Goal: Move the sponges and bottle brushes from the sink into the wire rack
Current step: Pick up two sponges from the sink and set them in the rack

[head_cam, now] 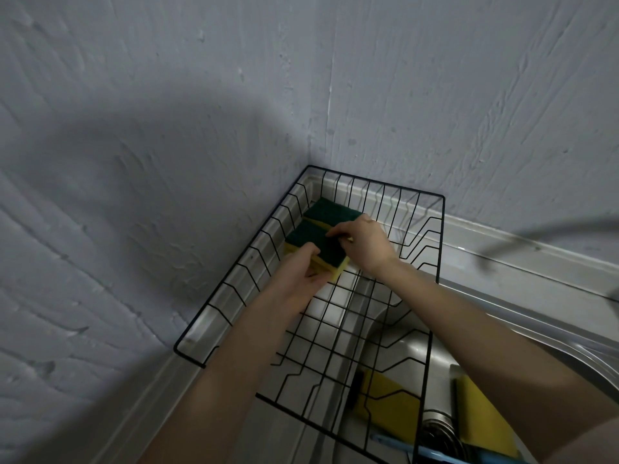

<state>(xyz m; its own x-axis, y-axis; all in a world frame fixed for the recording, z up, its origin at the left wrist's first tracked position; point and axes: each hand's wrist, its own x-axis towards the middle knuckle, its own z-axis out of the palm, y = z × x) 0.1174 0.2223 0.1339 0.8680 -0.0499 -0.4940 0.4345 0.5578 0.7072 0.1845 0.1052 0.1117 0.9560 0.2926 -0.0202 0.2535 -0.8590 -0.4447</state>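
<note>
A black wire rack [438, 229] sits in the corner over the sink's left side. Inside it, at the far left, lies a yellow sponge with a green scouring top [330, 211]. Just in front of that one is a second green-topped sponge [311, 237]. My left hand [303, 276] grips its near yellow edge and my right hand [363, 242] pinches its far right corner. Down in the steel sink [412, 353] lie two more yellow sponges [390, 400] [482, 416], and a blue brush handle [435, 451] crosses the bottom edge.
Rough grey walls meet in a corner right behind the rack. A blurred tap [549, 236] reaches in from the right above the sink. The steel counter rim [522, 262] runs along the back wall. The drain [442, 433] lies between the two sponges in the sink.
</note>
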